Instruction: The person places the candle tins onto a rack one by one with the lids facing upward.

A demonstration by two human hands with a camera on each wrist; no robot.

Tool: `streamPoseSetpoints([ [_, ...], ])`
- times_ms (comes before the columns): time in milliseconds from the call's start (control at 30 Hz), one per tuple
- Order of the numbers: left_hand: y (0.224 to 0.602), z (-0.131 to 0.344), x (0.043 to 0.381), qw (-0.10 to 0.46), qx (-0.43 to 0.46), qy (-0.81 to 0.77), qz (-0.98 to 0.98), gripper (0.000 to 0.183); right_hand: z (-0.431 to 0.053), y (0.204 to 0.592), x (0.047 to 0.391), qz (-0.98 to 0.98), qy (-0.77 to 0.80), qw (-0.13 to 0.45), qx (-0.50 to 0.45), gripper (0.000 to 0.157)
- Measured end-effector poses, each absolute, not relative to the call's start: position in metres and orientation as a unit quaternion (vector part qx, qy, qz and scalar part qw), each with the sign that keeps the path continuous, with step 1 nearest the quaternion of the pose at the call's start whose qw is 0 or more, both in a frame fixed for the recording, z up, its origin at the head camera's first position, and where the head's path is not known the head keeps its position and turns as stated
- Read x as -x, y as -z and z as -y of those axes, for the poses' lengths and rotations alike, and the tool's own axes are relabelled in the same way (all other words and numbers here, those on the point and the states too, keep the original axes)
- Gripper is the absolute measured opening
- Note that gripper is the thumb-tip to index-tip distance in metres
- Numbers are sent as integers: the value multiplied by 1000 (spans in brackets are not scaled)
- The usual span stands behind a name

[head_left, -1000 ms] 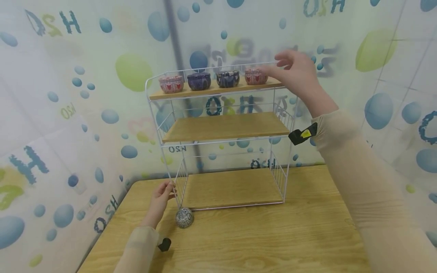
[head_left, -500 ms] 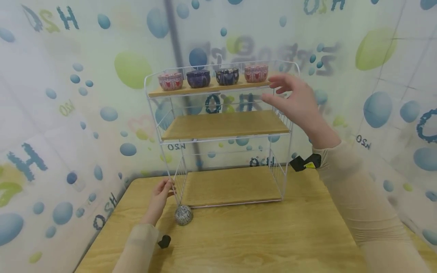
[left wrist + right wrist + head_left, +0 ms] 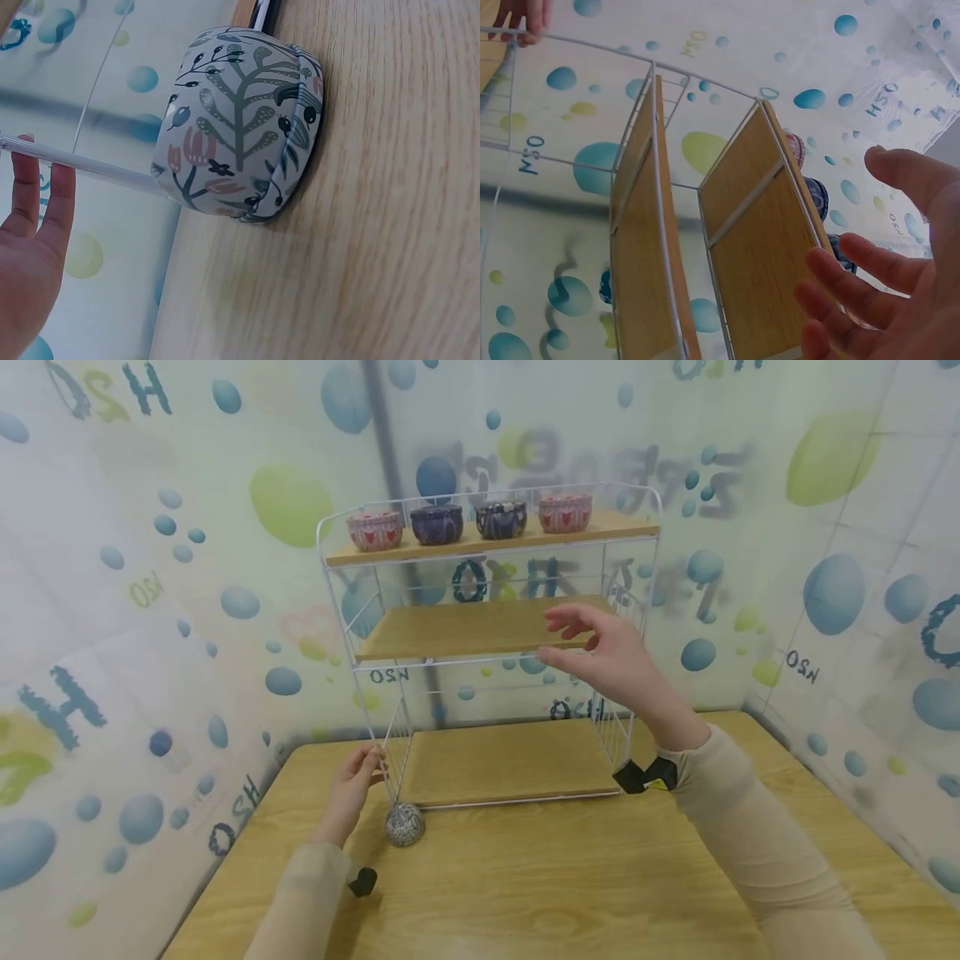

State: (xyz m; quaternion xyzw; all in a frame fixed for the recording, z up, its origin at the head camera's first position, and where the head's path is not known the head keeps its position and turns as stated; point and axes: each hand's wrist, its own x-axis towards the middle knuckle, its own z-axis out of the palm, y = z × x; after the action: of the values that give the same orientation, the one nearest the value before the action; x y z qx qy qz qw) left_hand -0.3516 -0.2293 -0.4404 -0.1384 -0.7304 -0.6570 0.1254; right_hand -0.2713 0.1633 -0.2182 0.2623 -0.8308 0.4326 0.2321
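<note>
A white wire shelf rack (image 3: 352, 653) with three wooden boards stands on the table. My left hand (image 3: 351, 789) grips its front left post low down; in the left wrist view, fingers (image 3: 62, 196) bend over that post. Beside the foot of the post sits a small round tin (image 3: 405, 824), patterned with leaves and flowers (image 3: 240, 112). My right hand (image 3: 611, 656) hangs in front of the middle board (image 3: 457, 631), fingers loosely bent, holding nothing. On the top board stand a pink tin (image 3: 376, 531), a purple tin (image 3: 437, 525), a dark blue tin (image 3: 501, 519) and another pink tin (image 3: 566, 514).
The wooden table (image 3: 540, 877) reaches out in front of the rack and to both sides. A curtain printed with bubbles (image 3: 292, 502) hangs close behind. The bottom board (image 3: 510, 764) lies low between the wire sides.
My right hand has come away from the right-hand pink tin on the top board and moved down and left to the middle board's height. The left hand stays on the post.
</note>
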Motion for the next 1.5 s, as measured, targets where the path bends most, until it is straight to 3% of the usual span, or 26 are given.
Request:
streamPoseSetpoints([
  [333,419,223,337,119,128,657,733,23,-131,269,276,826,-428,172,-323,43],
  [600,432,229,350,110,124,664,729,19,-106,304,277,827,-443,99,-333,44],
  [1067,439,229,353,116,115,665,728,24,-68,373,291,826,-414,42,-380,54],
  [1500,420,220,335,108,122,662,731,20,-54,401,310,823,-425,-5,-377,61],
])
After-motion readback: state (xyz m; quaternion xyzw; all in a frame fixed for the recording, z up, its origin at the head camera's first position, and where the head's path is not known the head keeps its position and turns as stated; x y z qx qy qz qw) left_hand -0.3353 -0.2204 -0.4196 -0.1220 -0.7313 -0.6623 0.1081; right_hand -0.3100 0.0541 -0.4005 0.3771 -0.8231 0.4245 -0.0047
